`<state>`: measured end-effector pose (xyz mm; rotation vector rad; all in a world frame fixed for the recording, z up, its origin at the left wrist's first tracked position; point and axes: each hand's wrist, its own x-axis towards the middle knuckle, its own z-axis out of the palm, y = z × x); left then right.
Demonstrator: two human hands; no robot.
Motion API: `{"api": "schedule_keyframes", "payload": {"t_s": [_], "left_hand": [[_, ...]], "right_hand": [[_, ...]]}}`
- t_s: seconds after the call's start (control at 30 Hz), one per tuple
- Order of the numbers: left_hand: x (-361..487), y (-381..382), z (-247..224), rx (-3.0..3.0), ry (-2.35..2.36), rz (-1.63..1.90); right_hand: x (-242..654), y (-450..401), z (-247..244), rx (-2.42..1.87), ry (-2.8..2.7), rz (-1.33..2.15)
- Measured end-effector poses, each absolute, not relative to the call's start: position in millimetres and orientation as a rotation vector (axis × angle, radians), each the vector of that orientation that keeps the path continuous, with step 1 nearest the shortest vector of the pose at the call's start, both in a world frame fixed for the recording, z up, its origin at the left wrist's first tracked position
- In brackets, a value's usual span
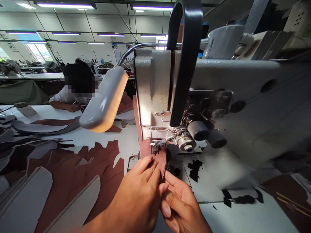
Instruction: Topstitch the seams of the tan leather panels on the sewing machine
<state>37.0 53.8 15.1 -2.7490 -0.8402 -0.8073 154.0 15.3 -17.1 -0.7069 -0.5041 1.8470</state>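
A reddish-brown strip of material with a dark edge runs under the presser foot of a grey sewing machine. My left hand bends over the strip just in front of the foot, its fingers closed together and pressing on the material. At the strip's near right edge, my right hand pinches it between thumb and fingers. The two hands touch each other. My fingers cover the near end of the strip.
Left lie stacked reddish-brown pieces with grey backing. A lamp on a bent metal neck hangs left of the machine head. Dark scraps litter the right side of the table. Across the table a person leans over the work surface.
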Motion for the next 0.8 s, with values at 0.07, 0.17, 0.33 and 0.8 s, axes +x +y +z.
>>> {"api": "schedule_keyframes", "payload": {"t_s": [0.07, 0.17, 0.33, 0.8], "left_hand": [[37, 55, 15, -2.729, -0.832, -0.804], [36, 56, 14, -2.693, -0.855, -0.789], [35, 57, 5, -2.657, -0.881, -0.768], [-2, 77, -13, -2.810, -0.664, -1.017]], "right_hand": [[154, 15, -18, -0.694, -0.521, 1.841], [154, 16, -19, -0.671, -0.552, 1.820], [157, 20, -32, -0.703, -0.665, 1.767], [179, 68, -48, -0.915, -1.777, -0.102]]}}
